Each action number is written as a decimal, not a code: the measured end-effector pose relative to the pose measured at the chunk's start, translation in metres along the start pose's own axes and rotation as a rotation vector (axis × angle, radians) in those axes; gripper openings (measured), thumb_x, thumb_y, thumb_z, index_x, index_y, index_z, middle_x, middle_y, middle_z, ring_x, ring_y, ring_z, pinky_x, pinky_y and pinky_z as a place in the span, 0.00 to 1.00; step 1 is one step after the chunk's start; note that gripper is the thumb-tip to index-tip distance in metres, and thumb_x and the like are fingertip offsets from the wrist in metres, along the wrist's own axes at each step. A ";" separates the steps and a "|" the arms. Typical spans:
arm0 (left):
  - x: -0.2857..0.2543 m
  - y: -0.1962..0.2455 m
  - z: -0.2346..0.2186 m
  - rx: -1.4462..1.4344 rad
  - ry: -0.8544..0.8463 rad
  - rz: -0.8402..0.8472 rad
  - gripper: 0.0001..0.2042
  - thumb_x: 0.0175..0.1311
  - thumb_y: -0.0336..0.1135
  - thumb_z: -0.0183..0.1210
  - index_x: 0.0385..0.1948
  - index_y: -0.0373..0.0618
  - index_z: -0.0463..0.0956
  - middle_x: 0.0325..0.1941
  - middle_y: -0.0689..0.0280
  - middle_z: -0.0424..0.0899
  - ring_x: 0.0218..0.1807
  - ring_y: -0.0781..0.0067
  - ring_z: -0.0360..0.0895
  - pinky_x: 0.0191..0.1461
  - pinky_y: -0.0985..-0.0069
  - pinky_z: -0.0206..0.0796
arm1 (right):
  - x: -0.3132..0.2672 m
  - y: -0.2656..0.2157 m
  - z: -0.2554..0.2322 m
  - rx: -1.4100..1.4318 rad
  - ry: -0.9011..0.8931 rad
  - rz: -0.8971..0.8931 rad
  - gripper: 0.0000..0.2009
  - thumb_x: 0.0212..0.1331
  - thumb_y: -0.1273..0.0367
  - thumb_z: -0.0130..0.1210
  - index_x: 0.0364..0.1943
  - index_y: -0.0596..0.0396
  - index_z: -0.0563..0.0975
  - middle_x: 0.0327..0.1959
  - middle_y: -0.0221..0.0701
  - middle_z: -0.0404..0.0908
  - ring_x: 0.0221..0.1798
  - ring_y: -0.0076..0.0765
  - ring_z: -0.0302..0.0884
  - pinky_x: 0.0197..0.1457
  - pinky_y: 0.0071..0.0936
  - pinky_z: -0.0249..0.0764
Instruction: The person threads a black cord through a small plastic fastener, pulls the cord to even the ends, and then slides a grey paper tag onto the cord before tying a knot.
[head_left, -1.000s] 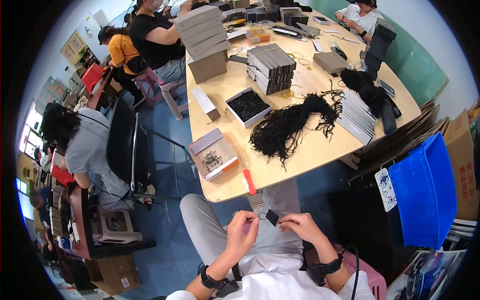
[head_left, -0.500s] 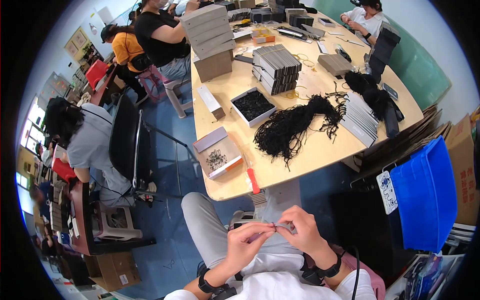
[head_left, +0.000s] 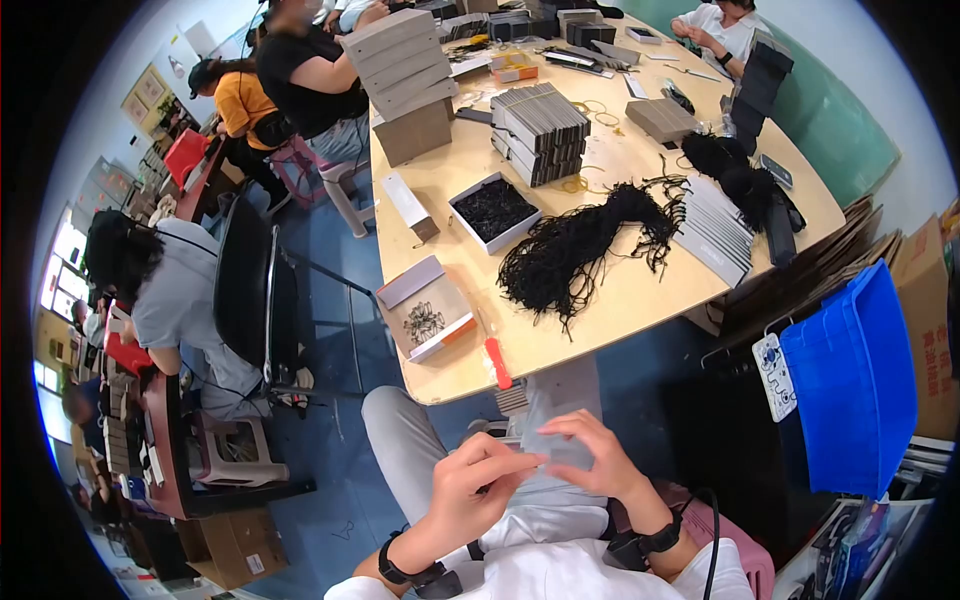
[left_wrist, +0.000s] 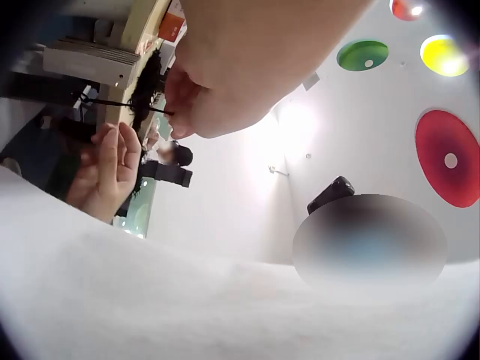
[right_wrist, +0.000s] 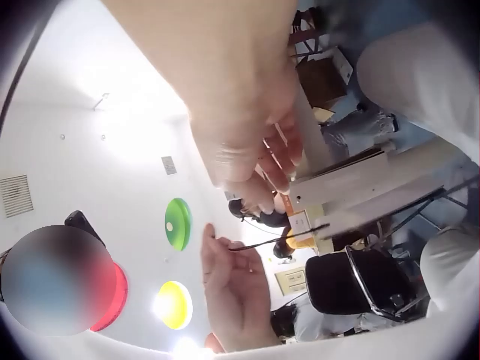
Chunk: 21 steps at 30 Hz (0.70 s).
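In the head view my left hand (head_left: 478, 482) is over my lap, its thumb and index finger pinching a thin black cord (left_wrist: 112, 102). The left wrist view shows that cord stretched away from the fingertips towards a small loop. My right hand (head_left: 597, 458) is close beside it, fingers bent and spread apart, with nothing between them. The right wrist view has the left hand (right_wrist: 238, 289) pinching the same black cord (right_wrist: 281, 240), which runs out past the right fingertips. In the head view the cord is too thin to make out.
On the table (head_left: 440, 385) ahead are an open box (head_left: 452, 318) of metal clips, a white box (head_left: 495, 213) of small black pieces, a bundle of black cords (head_left: 560, 255) and stacked grey cards (head_left: 540, 135). A red-handled tool (head_left: 497, 362) lies near its edge. To the right hangs a blue bin (head_left: 850, 380).
A second ago both hands held a black square tag with a cord loop; then their fingertips met. Now the right hand has opened and moved slightly away, and the tag is out of sight.
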<state>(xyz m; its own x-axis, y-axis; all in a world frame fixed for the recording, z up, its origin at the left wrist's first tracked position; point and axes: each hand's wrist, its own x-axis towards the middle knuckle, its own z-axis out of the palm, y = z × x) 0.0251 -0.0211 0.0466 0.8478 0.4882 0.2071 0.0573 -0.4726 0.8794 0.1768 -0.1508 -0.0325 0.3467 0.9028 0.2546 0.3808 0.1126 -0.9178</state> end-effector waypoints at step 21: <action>0.116 -0.025 0.027 -1.076 0.078 -0.135 0.21 0.71 0.46 0.44 0.56 0.38 0.63 0.57 0.53 0.72 0.61 0.61 0.70 0.64 0.68 0.62 | 0.032 0.030 -0.096 -0.475 0.785 -0.002 0.09 0.51 0.80 0.55 0.38 0.58 0.78 0.33 0.37 0.77 0.37 0.40 0.76 0.41 0.28 0.70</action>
<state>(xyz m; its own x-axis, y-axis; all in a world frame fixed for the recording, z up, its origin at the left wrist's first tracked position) 0.1361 0.0274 0.0372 0.8313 0.5509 0.0739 -0.3766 0.4605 0.8038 0.2817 -0.1586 -0.0223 0.7622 0.3418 0.5497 0.6344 -0.2256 -0.7394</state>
